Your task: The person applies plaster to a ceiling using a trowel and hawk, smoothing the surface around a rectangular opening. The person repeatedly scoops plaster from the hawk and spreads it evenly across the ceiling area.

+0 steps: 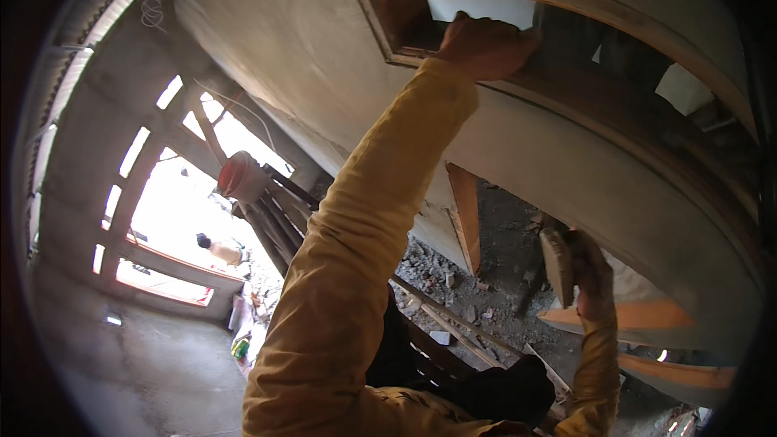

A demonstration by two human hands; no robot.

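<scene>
My left hand [488, 47] reaches up to a wooden window frame [405, 55] set in a plastered wall [283, 32]. Its fingers are curled at the lower bar of the frame, and part of the grip is hidden behind the hand. Lower down on the right, my right hand [595, 279] is closed round the back of a flat, pale, rectangular board [556, 267] that looks like a plastering float. The float is held on edge, a little apart from the wall. Both arms wear yellow sleeves [356, 202].
Rubble [453, 275] and loose wooden poles [453, 328] lie on the ground below. A reddish bucket [241, 176] sits by leaning timbers [271, 222] at left. Another person [222, 251] is beyond the bright openings. Another wood-edged opening [465, 214] shows lower in the wall.
</scene>
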